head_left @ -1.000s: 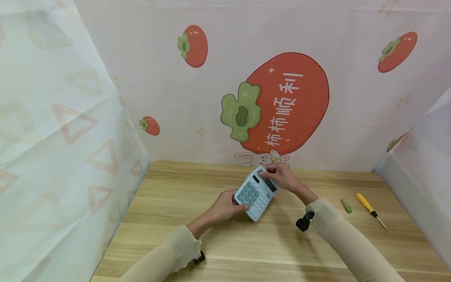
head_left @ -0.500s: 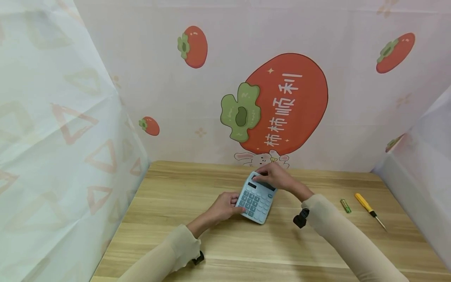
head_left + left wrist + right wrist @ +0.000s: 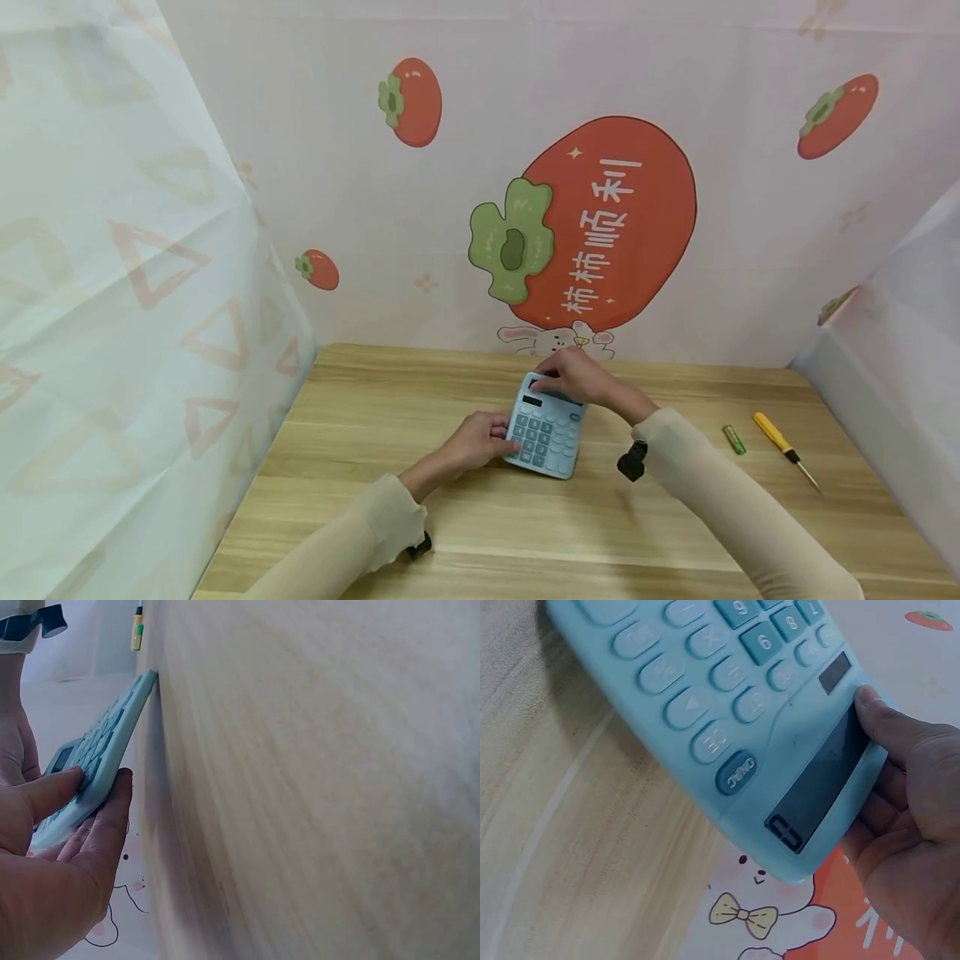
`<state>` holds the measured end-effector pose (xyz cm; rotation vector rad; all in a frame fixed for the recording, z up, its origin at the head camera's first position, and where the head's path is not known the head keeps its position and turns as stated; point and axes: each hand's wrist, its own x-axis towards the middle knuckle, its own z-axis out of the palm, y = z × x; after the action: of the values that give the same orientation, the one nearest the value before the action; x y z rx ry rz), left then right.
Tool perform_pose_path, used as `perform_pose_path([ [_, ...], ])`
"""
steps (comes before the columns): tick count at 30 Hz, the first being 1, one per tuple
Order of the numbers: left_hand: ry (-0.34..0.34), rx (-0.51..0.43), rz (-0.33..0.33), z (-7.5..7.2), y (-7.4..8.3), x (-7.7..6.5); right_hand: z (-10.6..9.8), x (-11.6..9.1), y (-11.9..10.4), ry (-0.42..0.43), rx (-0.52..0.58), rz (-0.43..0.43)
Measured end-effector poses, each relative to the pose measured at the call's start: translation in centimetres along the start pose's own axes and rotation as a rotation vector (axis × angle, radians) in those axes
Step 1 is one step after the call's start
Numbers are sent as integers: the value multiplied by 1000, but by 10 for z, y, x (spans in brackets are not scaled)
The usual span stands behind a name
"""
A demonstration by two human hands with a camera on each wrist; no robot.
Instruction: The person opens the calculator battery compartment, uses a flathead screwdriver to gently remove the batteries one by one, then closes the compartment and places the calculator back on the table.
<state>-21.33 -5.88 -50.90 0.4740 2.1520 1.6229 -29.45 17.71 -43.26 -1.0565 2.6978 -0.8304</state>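
A light blue calculator (image 3: 551, 437) is held between both hands over the table, its keys facing up. In the right wrist view the calculator (image 3: 705, 697) shows a zero on its display. My left hand (image 3: 474, 440) pinches its lower left edge, thumb on the keys and fingers beneath, as the left wrist view of the left hand (image 3: 67, 862) shows. My right hand (image 3: 581, 379) grips the top end beside the display; in the right wrist view the right hand (image 3: 922, 802) has its thumb on the front and fingers behind. One edge of the calculator is close to or touching the wood.
To the right on the wooden table (image 3: 360, 517) lie a green battery (image 3: 734, 439) and a screwdriver (image 3: 786, 450) with a yellow handle. A printed sheet (image 3: 405, 208) with persimmon pictures stands behind the table, and similar sheets flank both sides.
The calculator has turned to stand straighter in the head view and come slightly lower. The right hand has shifted a little left with it; both hands kept their hold.
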Motion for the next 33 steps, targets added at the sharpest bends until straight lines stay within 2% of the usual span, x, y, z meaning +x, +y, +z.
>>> perform_pose_path([
  [6,3,17,-4,0,-2,1,1,6,-4,-52,-39,1],
  [11,4,29,-7,0,-8,2,6,11,-8,-81,-58,-44],
  [17,13,63,-20,-1,-13,3,15,15,-6,-58,-77,-75],
  [33,69,110,-28,0,-15,1,35,17,-3,7,-101,-22],
])
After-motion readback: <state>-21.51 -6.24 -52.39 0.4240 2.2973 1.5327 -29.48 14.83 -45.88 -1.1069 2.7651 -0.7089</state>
